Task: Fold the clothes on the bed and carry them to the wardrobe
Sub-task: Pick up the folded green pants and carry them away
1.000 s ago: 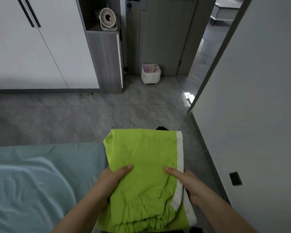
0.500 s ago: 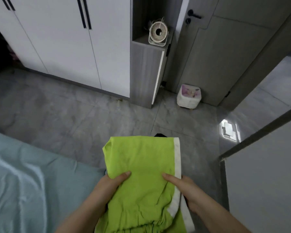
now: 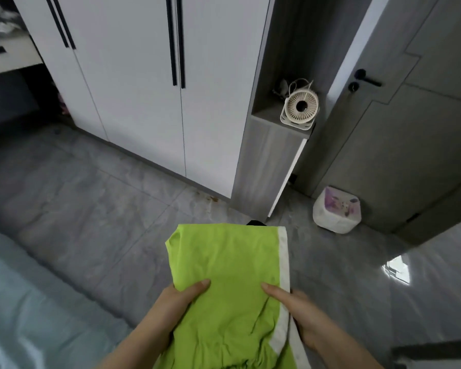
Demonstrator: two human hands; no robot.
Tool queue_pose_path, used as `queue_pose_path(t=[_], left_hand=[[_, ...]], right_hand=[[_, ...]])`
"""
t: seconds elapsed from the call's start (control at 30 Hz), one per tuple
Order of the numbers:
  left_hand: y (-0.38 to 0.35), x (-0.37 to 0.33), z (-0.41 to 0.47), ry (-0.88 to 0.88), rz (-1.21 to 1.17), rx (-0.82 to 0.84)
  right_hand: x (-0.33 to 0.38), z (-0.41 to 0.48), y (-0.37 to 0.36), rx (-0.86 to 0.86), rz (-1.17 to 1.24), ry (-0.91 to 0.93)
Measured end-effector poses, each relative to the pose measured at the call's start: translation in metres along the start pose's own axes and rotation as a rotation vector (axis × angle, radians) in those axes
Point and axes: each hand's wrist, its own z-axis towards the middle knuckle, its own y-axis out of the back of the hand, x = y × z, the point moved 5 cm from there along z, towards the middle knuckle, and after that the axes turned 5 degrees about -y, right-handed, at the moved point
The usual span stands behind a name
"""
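While you're clamping left hand [image 3: 172, 302] and right hand [image 3: 308, 315] on the green garment [image 3: 229, 265], freeing one for the shut wardrobe doors [image 3: 133, 102] is risking the fold sagging open.

This was a bedroom in a home. A tall white wardrobe [image 3: 133, 89] with long dark handles filled the upper left and centre of the frame, and the edge of a bed [image 3: 19, 315] in a pale blue-green sheet lay at the lower left. Right of the wardrobe stood a narrow grey cabinet [image 3: 261, 166] with an open niche holding a small beige desk fan [image 3: 300, 107]. At the upper right a grey door [image 3: 410, 134] carried a black lever handle [image 3: 365, 79], with a small white wastebasket [image 3: 336, 211] on the floor near it. Grey marble-look tiles [image 3: 96, 209] covered the floor. A folded green garment [image 3: 229, 275] at the bottom centre fitted the domestic setting.
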Motion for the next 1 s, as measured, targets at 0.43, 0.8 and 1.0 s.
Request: queue_pose_path(t=[0.43, 0.8, 1.0], left_hand=[[0.110, -0.118, 0.140, -0.027, -0.132, -0.289], [0.189, -0.186, 0.227, -0.053, -0.394, -0.655], [0.236, -0.217, 0.249, -0.056, -0.556, -0.804]], right_hand=[[0.180, 0.165, -0.140, 0.167, -0.235, 0.000], [0.330, 0.309, -0.293, 0.476, -0.641, -0.071], [0.369, 0.359, -0.389, 0.605, -0.808, -0.101]])
